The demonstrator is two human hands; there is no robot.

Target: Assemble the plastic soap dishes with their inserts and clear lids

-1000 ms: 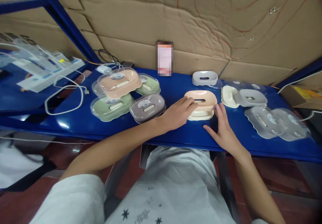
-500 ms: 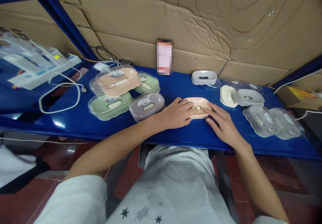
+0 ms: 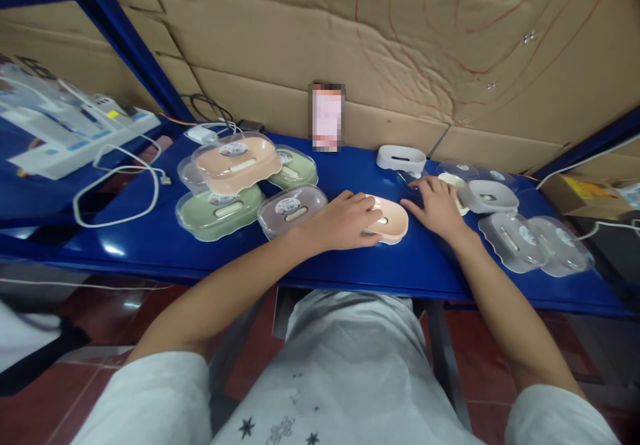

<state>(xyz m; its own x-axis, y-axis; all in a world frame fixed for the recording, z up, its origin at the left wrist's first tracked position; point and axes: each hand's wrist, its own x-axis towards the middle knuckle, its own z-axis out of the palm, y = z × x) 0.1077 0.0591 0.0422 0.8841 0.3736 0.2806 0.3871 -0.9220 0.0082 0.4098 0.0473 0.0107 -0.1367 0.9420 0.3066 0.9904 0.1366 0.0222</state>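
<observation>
Hands both on the blue shelf (image 3: 150,245), head view. Left hand (image 3: 345,222) lies palm-down on the near-left end of the peach soap dish (image 3: 393,218), fingers curled loosely over its rim and top; pressing or resting, not a full grasp. Dish sits flat on the shelf, roughly centre, just in front of the person.

Right hand (image 3: 436,206) is off the peach dish, just to its right and further back, fingers spread and relaxed, holding nothing. Fingertips reach toward a clear lid (image 3: 417,180) and the cream dish (image 3: 450,182); contact with either is probably there but the view is too blurred to confirm.

Behind those: white soap dish (image 3: 401,157) near the cardboard wall (image 3: 400,52). Right of the hand: grey-white dish (image 3: 487,195), then two clear lids (image 3: 535,242) overlapping, near the right end.

Left cluster, well apart from the right hand: brown lidded soap box (image 3: 293,210) just beside the left wrist, green lidded box (image 3: 220,210), second green box (image 3: 293,167) behind, peach lidded box (image 3: 237,160) stacked on top of the group.

White cable (image 3: 113,185) looped at far left, white boxes (image 3: 75,132) on the neighbouring shelf. Phone (image 3: 327,117) leaning upright against the cardboard, screen pixelated.
</observation>
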